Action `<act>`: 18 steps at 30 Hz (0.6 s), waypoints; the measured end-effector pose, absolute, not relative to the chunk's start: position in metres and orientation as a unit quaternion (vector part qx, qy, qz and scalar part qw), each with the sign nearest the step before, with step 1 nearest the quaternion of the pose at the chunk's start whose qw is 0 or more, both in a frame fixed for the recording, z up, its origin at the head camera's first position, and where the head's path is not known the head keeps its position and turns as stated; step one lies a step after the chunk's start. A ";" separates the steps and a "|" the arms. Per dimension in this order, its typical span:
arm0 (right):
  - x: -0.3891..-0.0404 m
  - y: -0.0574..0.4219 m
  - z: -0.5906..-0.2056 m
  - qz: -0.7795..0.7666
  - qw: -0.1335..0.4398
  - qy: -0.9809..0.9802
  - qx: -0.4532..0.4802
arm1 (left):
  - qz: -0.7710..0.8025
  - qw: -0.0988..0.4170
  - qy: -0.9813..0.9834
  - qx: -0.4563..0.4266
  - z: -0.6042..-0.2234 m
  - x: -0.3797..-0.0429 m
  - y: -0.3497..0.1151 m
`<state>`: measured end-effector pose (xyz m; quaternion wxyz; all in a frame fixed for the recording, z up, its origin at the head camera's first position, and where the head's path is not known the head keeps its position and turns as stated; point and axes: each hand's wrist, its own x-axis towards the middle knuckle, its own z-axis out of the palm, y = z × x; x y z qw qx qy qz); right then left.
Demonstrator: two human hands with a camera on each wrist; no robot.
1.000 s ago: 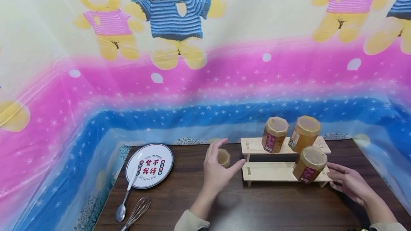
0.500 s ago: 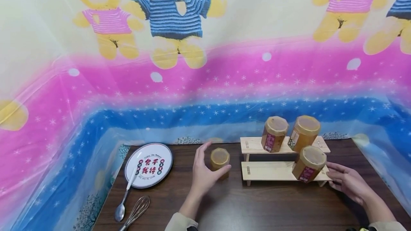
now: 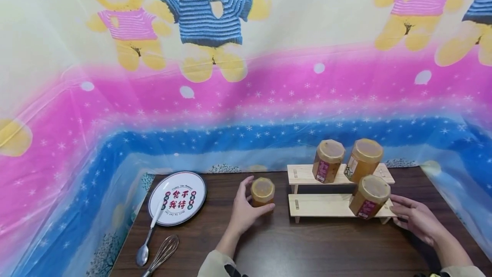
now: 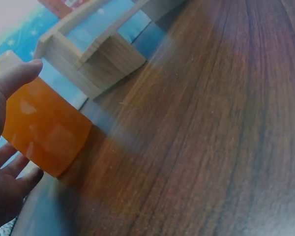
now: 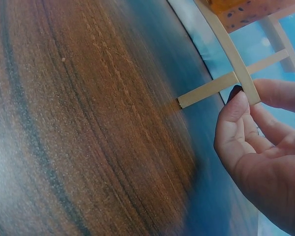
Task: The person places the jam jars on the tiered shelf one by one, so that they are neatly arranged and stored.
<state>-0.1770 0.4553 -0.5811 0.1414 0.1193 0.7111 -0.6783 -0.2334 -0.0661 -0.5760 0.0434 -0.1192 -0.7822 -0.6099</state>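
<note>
A jar (image 3: pixel 263 190) of orange contents with a gold lid stands on the table. My left hand (image 3: pixel 244 210) holds it from the left side, the thumb across its near side and the fingers behind. In the left wrist view, the orange jar (image 4: pixel 45 129) sits between thumb and fingers. My right hand (image 3: pixel 417 219) pinches the right end of the lower board of a two-tier wooden shelf (image 3: pixel 323 205); in the right wrist view, thumb and forefinger meet at the board (image 5: pixel 236 64). On that lower board stands a jar with a purple label (image 3: pixel 370 196).
Two more jars, one dark (image 3: pixel 328 160) and one amber (image 3: pixel 363 160), stand on the upper board. At the left lie a white plate (image 3: pixel 192 183) with printed characters, a spoon (image 3: pixel 143 253) leaning on its rim, and a whisk (image 3: pixel 165 251). A patterned cloth (image 3: pixel 230 140) hangs behind the table.
My left hand has moved left around the orange jar and its thumb and fingers have drawn in on it. The right hand stays at the shelf end.
</note>
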 end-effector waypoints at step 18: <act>-0.176 0.454 -0.579 -0.684 0.135 0.707 0.117 | -0.621 0.005 -0.770 -0.145 -0.588 -0.237 -0.070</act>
